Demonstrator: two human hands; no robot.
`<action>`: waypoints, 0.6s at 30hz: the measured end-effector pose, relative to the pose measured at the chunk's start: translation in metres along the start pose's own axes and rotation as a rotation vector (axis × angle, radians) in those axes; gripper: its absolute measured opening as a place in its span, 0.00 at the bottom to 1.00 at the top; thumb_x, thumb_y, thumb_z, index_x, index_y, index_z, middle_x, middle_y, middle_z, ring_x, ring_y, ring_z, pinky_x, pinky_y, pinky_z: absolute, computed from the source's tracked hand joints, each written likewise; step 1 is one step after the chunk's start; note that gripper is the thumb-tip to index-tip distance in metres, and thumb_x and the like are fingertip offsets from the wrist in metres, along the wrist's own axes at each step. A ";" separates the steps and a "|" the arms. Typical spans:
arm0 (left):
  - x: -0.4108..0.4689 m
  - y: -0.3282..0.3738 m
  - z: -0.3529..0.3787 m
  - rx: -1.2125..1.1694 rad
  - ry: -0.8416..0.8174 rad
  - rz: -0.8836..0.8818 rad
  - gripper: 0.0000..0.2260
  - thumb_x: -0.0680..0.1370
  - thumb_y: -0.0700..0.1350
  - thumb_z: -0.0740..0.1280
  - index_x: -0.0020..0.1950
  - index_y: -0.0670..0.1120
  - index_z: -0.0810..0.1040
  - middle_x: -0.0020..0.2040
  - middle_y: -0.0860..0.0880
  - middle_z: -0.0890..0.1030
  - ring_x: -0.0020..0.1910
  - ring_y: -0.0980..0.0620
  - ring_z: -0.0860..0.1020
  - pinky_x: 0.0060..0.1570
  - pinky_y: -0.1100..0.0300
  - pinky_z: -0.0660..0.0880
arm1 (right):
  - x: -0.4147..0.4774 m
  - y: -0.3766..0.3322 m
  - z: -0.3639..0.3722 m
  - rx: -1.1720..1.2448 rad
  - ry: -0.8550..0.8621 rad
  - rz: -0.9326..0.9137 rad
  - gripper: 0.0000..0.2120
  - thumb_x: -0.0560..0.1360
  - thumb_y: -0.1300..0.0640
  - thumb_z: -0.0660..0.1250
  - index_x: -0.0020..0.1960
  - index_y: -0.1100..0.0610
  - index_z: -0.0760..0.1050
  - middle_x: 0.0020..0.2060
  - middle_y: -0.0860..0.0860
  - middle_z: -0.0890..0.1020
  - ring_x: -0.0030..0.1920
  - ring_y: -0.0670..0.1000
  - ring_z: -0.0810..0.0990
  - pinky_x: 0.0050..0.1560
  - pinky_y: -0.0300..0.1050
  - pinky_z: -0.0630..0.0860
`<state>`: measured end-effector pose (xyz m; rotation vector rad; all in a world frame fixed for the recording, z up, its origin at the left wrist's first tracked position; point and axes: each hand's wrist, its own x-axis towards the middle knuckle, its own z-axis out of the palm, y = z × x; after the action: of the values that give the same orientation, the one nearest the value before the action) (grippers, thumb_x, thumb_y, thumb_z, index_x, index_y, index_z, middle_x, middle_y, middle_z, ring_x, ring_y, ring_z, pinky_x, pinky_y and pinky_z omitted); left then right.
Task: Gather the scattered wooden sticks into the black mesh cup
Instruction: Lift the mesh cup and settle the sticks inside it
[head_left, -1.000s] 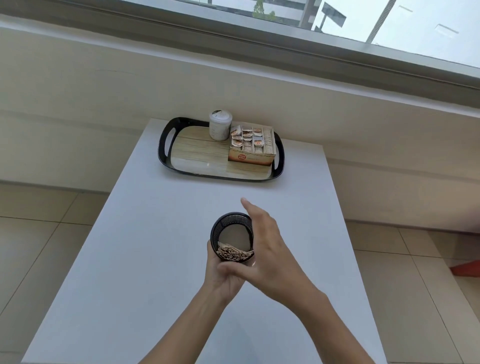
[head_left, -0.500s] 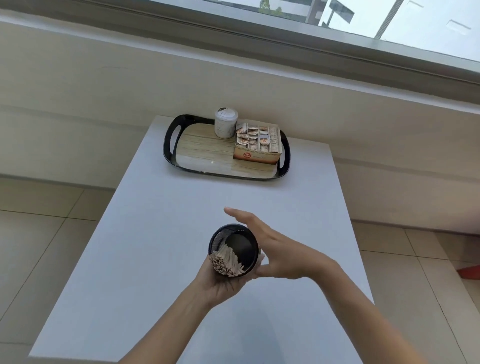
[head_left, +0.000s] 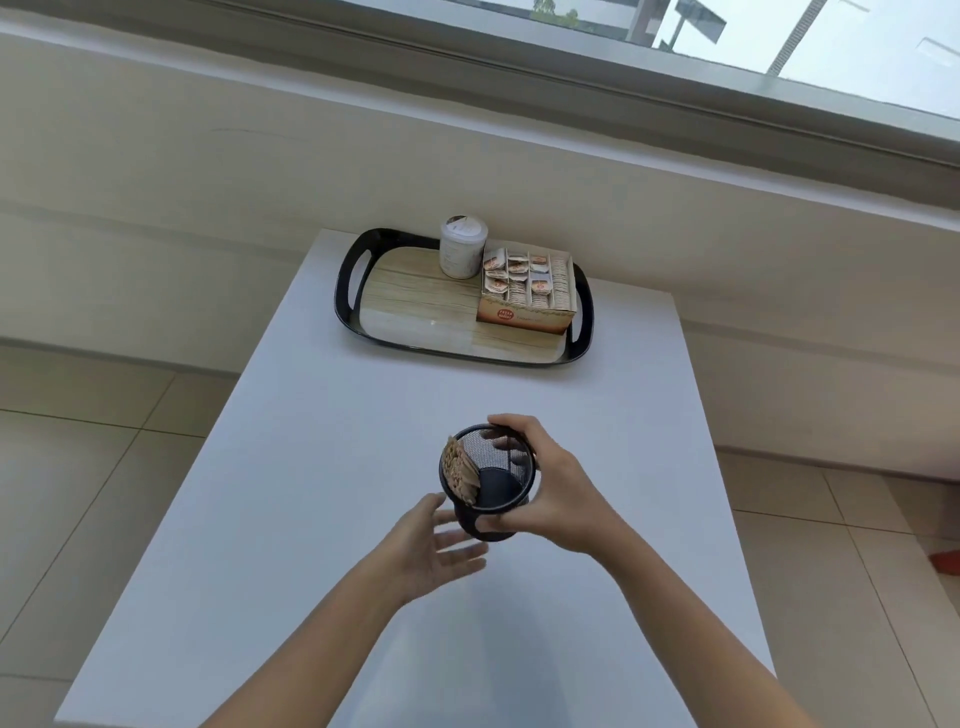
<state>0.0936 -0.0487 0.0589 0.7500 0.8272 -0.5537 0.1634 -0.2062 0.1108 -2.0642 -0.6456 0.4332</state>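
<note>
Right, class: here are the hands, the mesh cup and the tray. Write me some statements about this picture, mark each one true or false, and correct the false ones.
1. The right hand grips the black mesh cup. True.
2. The wooden sticks lie scattered over the table. False: they are bundled inside the cup, against its left wall.
3. The left hand is open, with its fingers straight. True.
4. The box of sachets stands on the bare table beside the tray. False: it stands on the tray, next to the white lidded cup.
</note>
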 end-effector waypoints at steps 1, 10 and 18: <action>0.005 -0.001 -0.003 0.003 0.069 0.067 0.16 0.82 0.47 0.59 0.63 0.36 0.73 0.61 0.36 0.77 0.54 0.38 0.78 0.54 0.46 0.78 | 0.003 0.002 0.001 0.011 0.040 0.026 0.44 0.56 0.54 0.82 0.67 0.47 0.66 0.58 0.40 0.77 0.60 0.41 0.76 0.60 0.37 0.74; 0.042 -0.008 -0.031 0.836 0.518 0.731 0.16 0.81 0.42 0.60 0.69 0.47 0.70 0.73 0.49 0.68 0.72 0.50 0.65 0.71 0.55 0.60 | 0.048 0.016 0.012 -0.042 0.414 0.184 0.44 0.53 0.47 0.82 0.65 0.46 0.66 0.56 0.39 0.76 0.56 0.40 0.74 0.55 0.34 0.72; 0.095 0.006 -0.053 1.341 0.608 0.765 0.25 0.82 0.50 0.58 0.78 0.48 0.57 0.80 0.50 0.50 0.79 0.49 0.47 0.76 0.47 0.44 | 0.120 0.025 0.019 -0.069 0.601 0.242 0.45 0.55 0.43 0.81 0.66 0.50 0.66 0.59 0.43 0.75 0.60 0.45 0.74 0.55 0.37 0.70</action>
<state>0.1281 -0.0182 -0.0397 2.4235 0.5434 -0.0915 0.2566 -0.1335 0.0727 -2.1935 -0.0519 -0.0877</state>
